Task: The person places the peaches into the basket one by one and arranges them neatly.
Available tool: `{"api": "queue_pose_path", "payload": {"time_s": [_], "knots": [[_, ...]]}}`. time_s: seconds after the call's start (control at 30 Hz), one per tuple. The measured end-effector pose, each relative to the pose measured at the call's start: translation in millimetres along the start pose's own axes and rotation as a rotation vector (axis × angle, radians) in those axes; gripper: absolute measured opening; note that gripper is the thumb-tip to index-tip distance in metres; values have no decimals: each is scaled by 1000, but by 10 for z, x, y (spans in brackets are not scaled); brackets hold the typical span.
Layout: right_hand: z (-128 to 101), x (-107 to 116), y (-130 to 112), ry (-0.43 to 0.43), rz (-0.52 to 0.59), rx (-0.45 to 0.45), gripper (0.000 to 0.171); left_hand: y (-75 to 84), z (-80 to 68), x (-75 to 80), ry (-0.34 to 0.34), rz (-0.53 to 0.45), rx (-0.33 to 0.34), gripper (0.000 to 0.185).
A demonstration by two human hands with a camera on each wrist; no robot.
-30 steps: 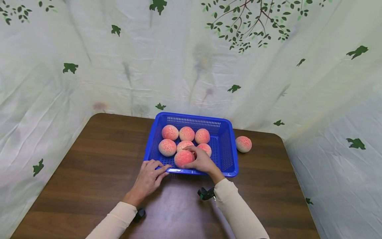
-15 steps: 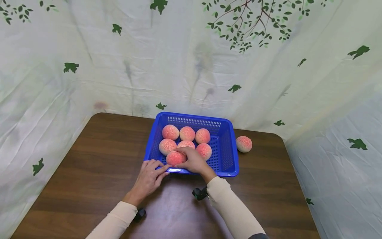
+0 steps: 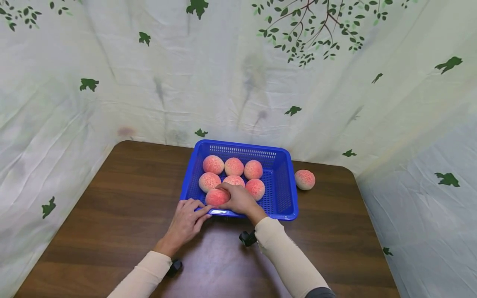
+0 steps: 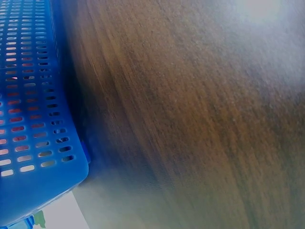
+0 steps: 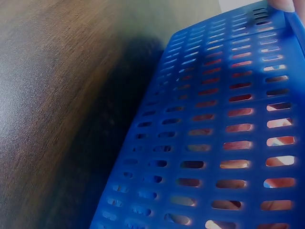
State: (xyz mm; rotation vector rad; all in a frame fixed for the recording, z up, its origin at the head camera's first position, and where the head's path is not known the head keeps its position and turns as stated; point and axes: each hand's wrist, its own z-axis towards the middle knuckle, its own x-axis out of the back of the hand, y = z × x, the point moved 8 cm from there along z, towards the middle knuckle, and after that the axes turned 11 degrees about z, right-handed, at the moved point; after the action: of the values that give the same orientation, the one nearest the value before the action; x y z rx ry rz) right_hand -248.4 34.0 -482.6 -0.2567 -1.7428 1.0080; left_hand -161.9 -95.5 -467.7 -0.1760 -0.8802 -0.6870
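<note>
A blue slotted plastic basket (image 3: 277, 182) stands at the back of the table, with pink-and-cream peaches in it. My right hand (image 3: 240, 200) reaches over the front rim and grips a peach (image 3: 216, 197) in the front left corner. Behind it lie two rows of peaches, among them a back-left peach (image 3: 213, 164) and a right-hand peach (image 3: 255, 189); my fingers partly cover the middle peach (image 3: 233, 181). My left hand (image 3: 187, 218) holds the basket's front left rim, a fingertip (image 5: 283, 4) showing at that rim in the right wrist view. The left wrist view shows the basket wall (image 4: 33, 119), no hand.
One more peach (image 3: 304, 179) lies on the brown wooden table (image 3: 123, 198), just right of the basket. A pale leaf-printed cloth (image 3: 223, 74) hangs behind and at both sides. The basket's right part shows bare slotted floor.
My right hand has moved left with the peach, from front middle to the front left corner, uncovering the right-hand peach of the second row. The left hand stays on the rim.
</note>
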Motion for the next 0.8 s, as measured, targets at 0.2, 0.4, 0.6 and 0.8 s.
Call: {"api": "queue_pose_path", "payload": {"time_s": [0.2, 0.4, 0.6, 0.8], "knots": [[-2, 11, 20, 9, -20, -41, 57, -9, 7, 6, -6, -5, 0, 54], [-7, 43, 22, 34, -28, -28, 56, -9, 21, 13, -9, -10, 0, 53], [-42, 94, 36, 75, 57, -30, 58, -9, 27, 17, -16, -12, 4, 52], [-74, 109, 107, 101, 304, -73, 57, -22, 16, 15, -29, -19, 14, 38]]}}
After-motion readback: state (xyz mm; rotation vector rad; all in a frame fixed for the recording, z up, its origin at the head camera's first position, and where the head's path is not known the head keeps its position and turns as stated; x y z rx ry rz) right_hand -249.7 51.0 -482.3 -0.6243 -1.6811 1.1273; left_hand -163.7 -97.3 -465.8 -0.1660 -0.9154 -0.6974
